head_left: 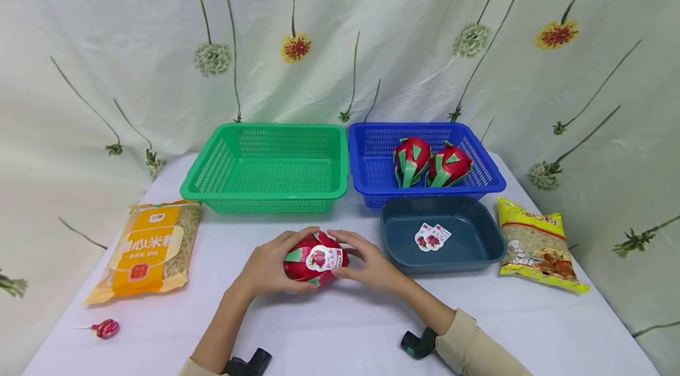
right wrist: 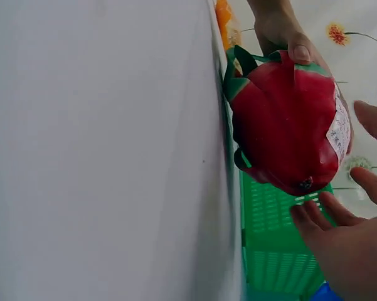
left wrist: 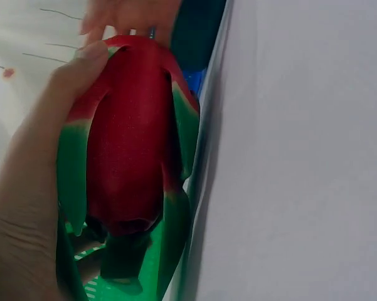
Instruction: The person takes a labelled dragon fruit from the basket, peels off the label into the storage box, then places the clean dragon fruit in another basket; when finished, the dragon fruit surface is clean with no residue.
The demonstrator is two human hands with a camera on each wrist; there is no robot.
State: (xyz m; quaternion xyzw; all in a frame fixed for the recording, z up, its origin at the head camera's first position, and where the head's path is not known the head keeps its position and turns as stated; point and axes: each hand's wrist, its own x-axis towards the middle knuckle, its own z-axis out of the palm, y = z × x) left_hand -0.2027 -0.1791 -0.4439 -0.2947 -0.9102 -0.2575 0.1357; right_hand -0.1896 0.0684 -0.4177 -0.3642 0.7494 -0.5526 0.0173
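Note:
A red dragon fruit with green scales lies in my left hand, whose thumb and fingers curl round its left side. On its upper face sits a round white label printed with a fruit. My right hand is at the fruit's right end, fingers spread and loosely bent beside the label. In the right wrist view the right fingers stand just off the fruit. The left wrist view has the fruit close up, the left thumb along its side.
Behind are a green basket and a blue basket with two dragon fruits. A dark tray holds labels. An orange-and-clear bag and a lollipop lie left, a yellow bag right.

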